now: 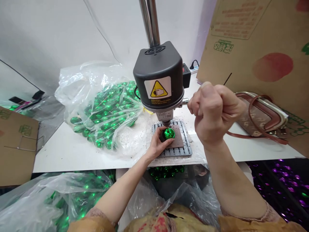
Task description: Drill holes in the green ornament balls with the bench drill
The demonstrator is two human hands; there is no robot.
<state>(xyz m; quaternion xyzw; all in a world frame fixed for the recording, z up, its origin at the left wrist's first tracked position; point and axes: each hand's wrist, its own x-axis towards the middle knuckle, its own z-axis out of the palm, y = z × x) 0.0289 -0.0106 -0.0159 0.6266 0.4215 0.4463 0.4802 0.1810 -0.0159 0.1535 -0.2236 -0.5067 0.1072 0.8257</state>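
Observation:
A shiny green ball ornament [170,133] sits under the chuck of a black bench drill press [158,71]. My left hand [158,144] has its thumb and fingers closed round the ball, on a brown pad [178,141] over the slotted metal base plate [187,151]. To the right of the drill head, my right hand [214,109] is raised in a fist around the drill press lever [185,101]; most of the lever is hidden by the fingers. The drill tip is very close to the ball's top, and I cannot tell whether they touch.
A clear plastic bag of green balls [103,109] lies left of the drill. A handbag [263,116] and a large cardboard box [253,42] stand at right. More bagged green balls [82,193] are below the table's front edge, and purple balls [282,180] at lower right.

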